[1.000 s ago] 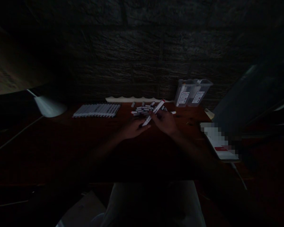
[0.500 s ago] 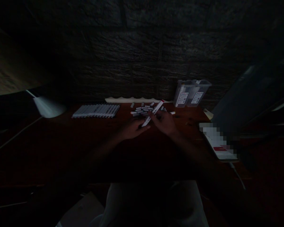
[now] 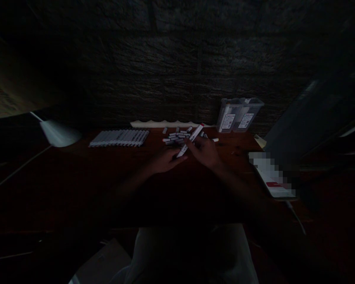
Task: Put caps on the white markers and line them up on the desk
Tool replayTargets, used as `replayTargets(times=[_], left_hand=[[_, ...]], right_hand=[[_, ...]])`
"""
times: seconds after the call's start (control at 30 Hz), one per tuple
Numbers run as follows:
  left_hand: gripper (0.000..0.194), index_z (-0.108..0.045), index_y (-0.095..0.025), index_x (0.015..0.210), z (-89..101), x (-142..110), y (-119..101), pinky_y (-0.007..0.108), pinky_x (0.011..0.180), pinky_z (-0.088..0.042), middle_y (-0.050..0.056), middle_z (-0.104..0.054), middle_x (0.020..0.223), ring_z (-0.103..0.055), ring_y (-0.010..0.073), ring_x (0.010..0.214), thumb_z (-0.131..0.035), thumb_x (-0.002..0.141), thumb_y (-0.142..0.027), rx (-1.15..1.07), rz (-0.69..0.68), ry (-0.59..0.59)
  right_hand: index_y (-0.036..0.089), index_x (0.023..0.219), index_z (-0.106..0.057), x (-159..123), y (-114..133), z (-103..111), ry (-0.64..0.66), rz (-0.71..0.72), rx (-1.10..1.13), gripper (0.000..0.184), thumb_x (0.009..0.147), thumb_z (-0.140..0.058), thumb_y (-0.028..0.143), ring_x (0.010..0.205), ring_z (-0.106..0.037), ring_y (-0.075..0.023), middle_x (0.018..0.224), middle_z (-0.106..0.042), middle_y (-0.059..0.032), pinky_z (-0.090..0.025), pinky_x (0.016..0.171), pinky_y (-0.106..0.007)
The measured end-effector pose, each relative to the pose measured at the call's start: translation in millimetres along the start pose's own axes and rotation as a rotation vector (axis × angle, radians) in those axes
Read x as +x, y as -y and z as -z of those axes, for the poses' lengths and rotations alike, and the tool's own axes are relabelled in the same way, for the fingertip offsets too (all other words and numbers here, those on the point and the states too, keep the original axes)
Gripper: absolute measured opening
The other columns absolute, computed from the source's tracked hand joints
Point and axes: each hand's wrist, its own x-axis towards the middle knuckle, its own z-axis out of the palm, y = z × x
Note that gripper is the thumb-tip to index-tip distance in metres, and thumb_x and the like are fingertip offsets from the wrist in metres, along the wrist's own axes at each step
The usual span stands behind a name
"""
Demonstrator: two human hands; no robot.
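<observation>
A white marker pen (image 3: 194, 134) with a red tip at its upper end is held at a slant above the table. My right hand (image 3: 205, 152) grips its middle between thumb and fingers. Its lower end sits in my left hand (image 3: 168, 161), whose thumb and fingers close around it. Just behind my hands lies a loose pile of marker caps (image 3: 175, 137), partly hidden by the right hand and the pen. To the left, a row of grey-white markers (image 3: 120, 138) lies side by side on the table.
Two clear plastic cases (image 3: 239, 114) with labels stand against the dark brick wall (image 3: 171, 79). A phone-like device (image 3: 272, 175) with a cable is at the right. At the left stands a white lamp base (image 3: 59, 134). A wavy pale strip (image 3: 156, 124) runs along the wall.
The pen and both hands keep nearly the same pose. The whole view has shifted very slightly.
</observation>
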Motion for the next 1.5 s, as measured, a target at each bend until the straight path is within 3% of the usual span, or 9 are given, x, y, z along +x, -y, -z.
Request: replayTargets(times=[0.57, 0.77, 1.03, 1.13, 1.5], left_hand=[[0.025, -0.069, -0.019, 0.094, -0.1, 0.3, 0.7, 0.034, 0.08, -0.051, 0.006, -0.069, 0.089, -0.064, 0.0198, 0.084, -0.057, 0.093, -0.041, 0.025, -0.003, 0.003], [0.027, -0.067, -0.017, 0.091, -0.4, 0.4, 1.1, 0.033, 0.078, -0.05, 0.006, -0.067, 0.087, -0.062, 0.0191, 0.083, -0.057, 0.093, -0.042, 0.047, -0.002, 0.013], [0.028, -0.065, -0.015, 0.087, -0.8, 0.6, 1.8, 0.029, 0.065, -0.046, 0.004, -0.064, 0.076, -0.058, 0.0153, 0.069, -0.056, 0.093, -0.04, 0.07, 0.016, 0.009], [0.024, -0.067, -0.016, 0.096, -0.7, 0.4, 2.2, 0.029, 0.067, -0.047, 0.003, -0.066, 0.079, -0.059, 0.0153, 0.07, -0.055, 0.092, -0.037, 0.04, -0.002, 0.014], [0.024, -0.069, -0.017, 0.097, -1.4, 1.2, 4.5, 0.031, 0.073, -0.05, 0.005, -0.07, 0.088, -0.062, 0.017, 0.078, -0.054, 0.091, -0.034, 0.003, -0.001, 0.025]], right_hand=[[0.019, 0.081, -0.073, -0.2, -2.2, -1.5, 0.017, 0.021, -0.002, 0.037, 0.094, -0.053, 0.047, 0.062, -0.061, -0.0147, 0.069, -0.069, -0.0029, -0.042, 0.059, -0.027], [0.019, 0.079, -0.072, -0.2, 0.5, -1.4, 0.1, -0.008, -0.065, 0.041, 0.098, -0.048, 0.045, 0.074, -0.066, -0.0181, 0.077, -0.072, -0.0057, -0.047, 0.069, -0.03], [0.018, 0.088, -0.073, -2.7, -1.2, -5.4, 0.248, 0.011, -0.084, 0.041, 0.099, -0.047, 0.049, 0.078, -0.067, -0.0184, 0.083, -0.073, -0.0063, -0.047, 0.072, -0.03], [0.019, 0.094, -0.072, -4.2, -2.3, -8.0, 0.304, 0.043, -0.105, 0.038, 0.098, -0.049, 0.049, 0.084, -0.067, -0.0195, 0.09, -0.074, -0.0073, -0.048, 0.075, -0.031], [0.018, 0.098, -0.073, -4.8, -0.1, -8.0, 0.355, 0.041, -0.148, 0.031, 0.099, -0.049, 0.037, 0.082, -0.067, -0.0182, 0.09, -0.073, -0.0065, -0.048, 0.076, -0.03]])
